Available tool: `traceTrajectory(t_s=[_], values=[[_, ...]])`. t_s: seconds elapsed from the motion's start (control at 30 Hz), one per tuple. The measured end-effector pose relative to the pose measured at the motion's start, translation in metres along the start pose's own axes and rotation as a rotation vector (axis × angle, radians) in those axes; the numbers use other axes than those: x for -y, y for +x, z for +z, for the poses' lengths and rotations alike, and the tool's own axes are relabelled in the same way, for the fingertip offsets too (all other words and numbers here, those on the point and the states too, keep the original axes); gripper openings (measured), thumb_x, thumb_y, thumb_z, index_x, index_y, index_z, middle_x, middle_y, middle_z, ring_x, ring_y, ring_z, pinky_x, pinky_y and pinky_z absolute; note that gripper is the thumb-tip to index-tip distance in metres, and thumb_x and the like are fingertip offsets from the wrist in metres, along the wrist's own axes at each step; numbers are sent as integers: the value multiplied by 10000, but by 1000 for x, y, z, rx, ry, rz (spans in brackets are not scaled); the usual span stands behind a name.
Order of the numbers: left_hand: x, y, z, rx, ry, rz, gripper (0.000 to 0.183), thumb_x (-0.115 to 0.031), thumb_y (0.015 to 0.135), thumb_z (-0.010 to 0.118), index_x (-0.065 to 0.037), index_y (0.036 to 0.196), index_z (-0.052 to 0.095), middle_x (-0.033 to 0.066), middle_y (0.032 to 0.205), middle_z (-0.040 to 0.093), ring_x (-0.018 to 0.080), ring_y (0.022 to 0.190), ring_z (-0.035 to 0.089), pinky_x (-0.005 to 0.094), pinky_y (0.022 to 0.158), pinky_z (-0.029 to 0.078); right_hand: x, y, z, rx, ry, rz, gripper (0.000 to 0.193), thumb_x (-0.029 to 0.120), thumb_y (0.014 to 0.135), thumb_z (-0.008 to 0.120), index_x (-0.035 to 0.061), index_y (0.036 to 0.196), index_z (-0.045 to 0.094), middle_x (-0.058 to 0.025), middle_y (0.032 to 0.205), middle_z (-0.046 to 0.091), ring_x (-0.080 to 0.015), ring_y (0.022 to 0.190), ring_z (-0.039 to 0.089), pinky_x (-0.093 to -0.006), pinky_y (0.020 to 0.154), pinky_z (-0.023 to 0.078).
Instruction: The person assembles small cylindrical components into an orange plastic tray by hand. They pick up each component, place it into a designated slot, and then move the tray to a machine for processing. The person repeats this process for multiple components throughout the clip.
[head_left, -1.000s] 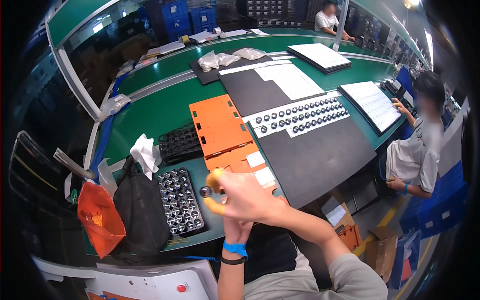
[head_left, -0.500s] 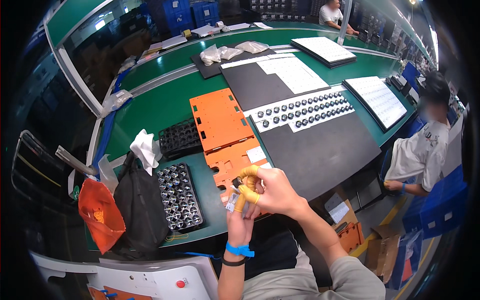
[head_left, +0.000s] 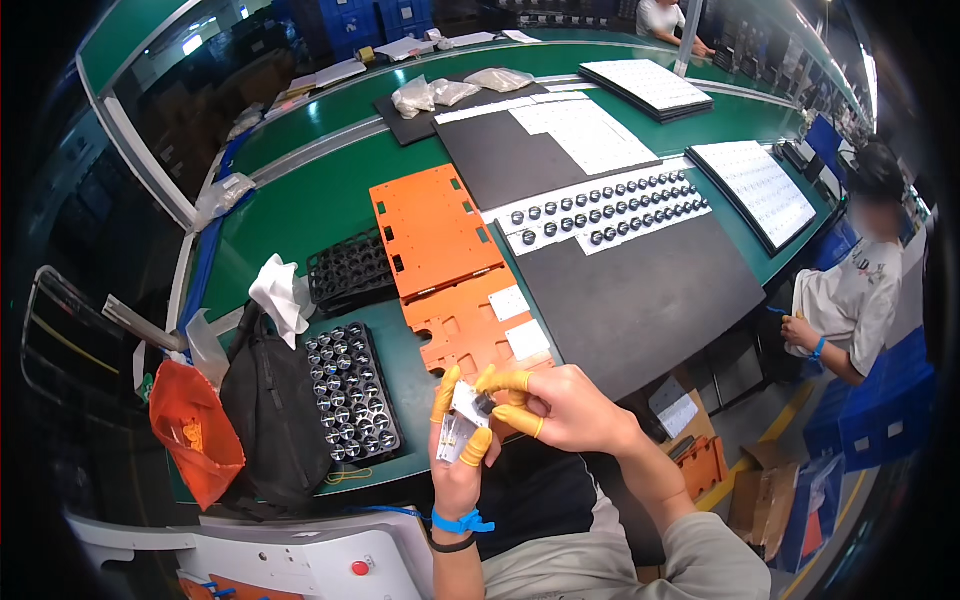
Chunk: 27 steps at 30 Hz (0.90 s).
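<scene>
Near the table's front edge, my left hand (head_left: 458, 475) is closed around a white square plate (head_left: 447, 440), with yellow covers on its finger and thumb. My right hand (head_left: 565, 402), its fingertips in yellow covers too, pinches a small black round part (head_left: 484, 404) against the plate's upper end. Finer detail there is hidden by the fingers. Just beyond lies an orange fixture (head_left: 455, 330) with its lid (head_left: 430, 225) folded back. Two white square plates (head_left: 522, 340) rest on its right side.
Left of the fixture stands a black tray of shiny round lenses (head_left: 350, 390), with another black tray (head_left: 345, 275) behind. A dark mat (head_left: 640, 300) carries rows of white plates with black parts (head_left: 600, 212). An orange bag (head_left: 195, 435) hangs at left. A co-worker (head_left: 850, 280) is at right.
My hands have drawn slightly down and left, turning the white plate into view. My right fingers have uncurled somewhat around the black part. The co-worker's hand has risen.
</scene>
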<state>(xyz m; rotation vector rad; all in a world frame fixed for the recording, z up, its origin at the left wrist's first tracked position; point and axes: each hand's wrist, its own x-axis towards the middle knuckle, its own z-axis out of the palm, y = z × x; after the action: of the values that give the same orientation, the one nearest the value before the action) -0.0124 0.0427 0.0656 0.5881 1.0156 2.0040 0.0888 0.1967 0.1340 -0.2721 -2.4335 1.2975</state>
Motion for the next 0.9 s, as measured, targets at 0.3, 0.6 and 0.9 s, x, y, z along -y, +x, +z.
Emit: traceTrajectory(t_s=[0.3,0.6,0.9], values=[[-7,-4,3,36,174,142,680,-8,932,627,-87,1523,298,199,1519,397,278,1335,478,379,1053,469,3,-2,9,38,-53,26,288,189,912,674,31,1152,662,-162,789,688,-336,723,687,-390,638,537],[-8,-7,2,53,214,208,675,-23,937,635,-69,1511,282,209,1508,402,281,1309,504,377,1038,482,-4,-1,15,35,54,11,277,214,889,719,39,1099,674,-140,797,696,-329,721,683,-379,631,523],[2,-4,1,-42,160,163,649,-116,919,700,-77,1457,338,180,1377,516,213,1145,582,308,900,523,-11,-5,27,-151,-44,-105,268,206,845,762,48,1053,702,-98,671,644,-269,598,639,-351,546,493]])
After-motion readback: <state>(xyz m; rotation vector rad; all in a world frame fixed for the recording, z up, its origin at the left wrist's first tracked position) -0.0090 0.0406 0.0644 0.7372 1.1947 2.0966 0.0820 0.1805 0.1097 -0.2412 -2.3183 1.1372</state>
